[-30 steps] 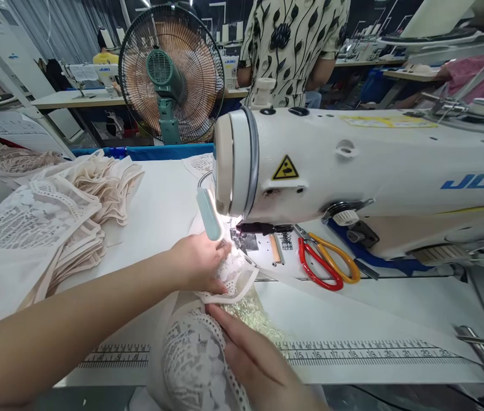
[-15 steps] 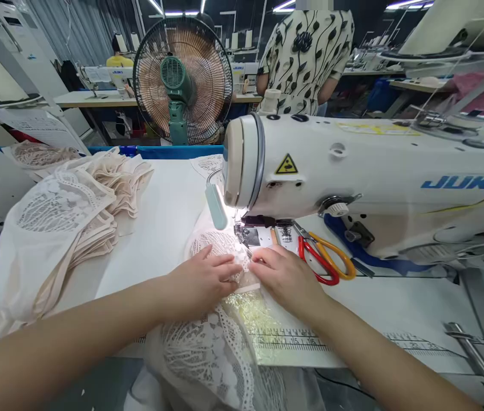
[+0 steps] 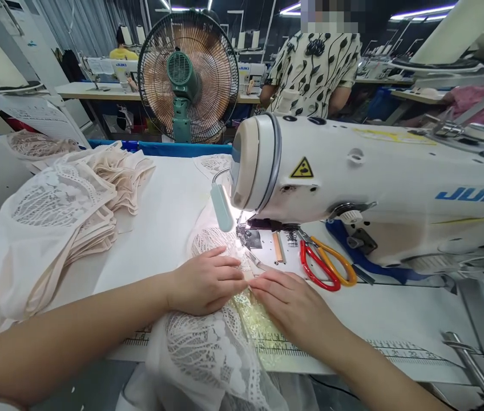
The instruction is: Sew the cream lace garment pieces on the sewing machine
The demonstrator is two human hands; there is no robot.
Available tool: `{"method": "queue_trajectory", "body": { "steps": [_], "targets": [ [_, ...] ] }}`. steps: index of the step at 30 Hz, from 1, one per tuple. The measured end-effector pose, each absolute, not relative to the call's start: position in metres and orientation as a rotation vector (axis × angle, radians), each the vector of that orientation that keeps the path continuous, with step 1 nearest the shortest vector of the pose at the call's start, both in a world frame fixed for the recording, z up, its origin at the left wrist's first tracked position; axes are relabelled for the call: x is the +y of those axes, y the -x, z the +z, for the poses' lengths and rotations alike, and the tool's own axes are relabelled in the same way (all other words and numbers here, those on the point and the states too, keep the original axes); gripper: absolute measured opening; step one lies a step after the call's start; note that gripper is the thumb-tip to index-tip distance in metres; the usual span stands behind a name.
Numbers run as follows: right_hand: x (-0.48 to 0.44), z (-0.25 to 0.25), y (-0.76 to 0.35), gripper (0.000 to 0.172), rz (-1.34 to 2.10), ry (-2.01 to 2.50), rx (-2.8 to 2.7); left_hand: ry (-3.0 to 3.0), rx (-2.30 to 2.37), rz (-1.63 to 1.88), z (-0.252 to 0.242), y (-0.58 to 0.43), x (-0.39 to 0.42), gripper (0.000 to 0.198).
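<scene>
A cream lace fabric piece [image 3: 214,357] runs from under the sewing machine's needle area down over the table's front edge. My left hand [image 3: 208,281] lies on it with fingers stretched out, pressing it to the table. My right hand [image 3: 291,297] pinches the fabric's edge, its fingertips touching those of my left hand. A thin metal guide [image 3: 254,258] extends from near the needle toward my right fingers. The white JUKI sewing machine [image 3: 379,171] stands above, its small lamp [image 3: 222,208] lit over the lace. What lies under the right fingertips is partly hidden.
Red-handled scissors [image 3: 317,268] and orange-handled scissors [image 3: 340,262] lie right of the needle plate. Stacked lace pieces [image 3: 57,205] sit at the left. A measuring tape strip [image 3: 396,351] lines the front edge. Beyond stand a fan [image 3: 186,80] and a person in a patterned shirt [image 3: 310,74].
My right hand has drawn back slightly toward the front edge, uncovering more of the metal guide. The left hand has shifted slightly right, so both hands' fingertips now meet. The view has shifted a little.
</scene>
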State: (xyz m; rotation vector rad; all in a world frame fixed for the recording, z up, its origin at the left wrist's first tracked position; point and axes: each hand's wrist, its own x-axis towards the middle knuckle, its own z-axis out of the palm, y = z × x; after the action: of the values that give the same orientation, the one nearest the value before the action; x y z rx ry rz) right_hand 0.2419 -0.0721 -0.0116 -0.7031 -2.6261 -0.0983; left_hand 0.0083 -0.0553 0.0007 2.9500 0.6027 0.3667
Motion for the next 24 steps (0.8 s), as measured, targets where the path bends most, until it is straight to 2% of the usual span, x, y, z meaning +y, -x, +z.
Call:
{"method": "queue_trajectory", "body": {
  "steps": [7, 17, 24],
  "targets": [
    [-0.063, -0.013, -0.235, 0.027, -0.164, 0.762, -2.653, -3.065, 0.566, 0.412, 0.001, -0.009, -0.039, 0.025],
    [-0.047, -0.003, -0.224, 0.016, -0.246, 0.821, -2.752, -3.128, 0.462, 0.505, 0.001, -0.004, -0.01, 0.025],
    [-0.038, -0.002, -0.217, 0.018, -0.307, 0.874, -2.727, -3.115, 0.523, 0.412, 0.008, 0.0, 0.003, 0.033]
  ]
}}
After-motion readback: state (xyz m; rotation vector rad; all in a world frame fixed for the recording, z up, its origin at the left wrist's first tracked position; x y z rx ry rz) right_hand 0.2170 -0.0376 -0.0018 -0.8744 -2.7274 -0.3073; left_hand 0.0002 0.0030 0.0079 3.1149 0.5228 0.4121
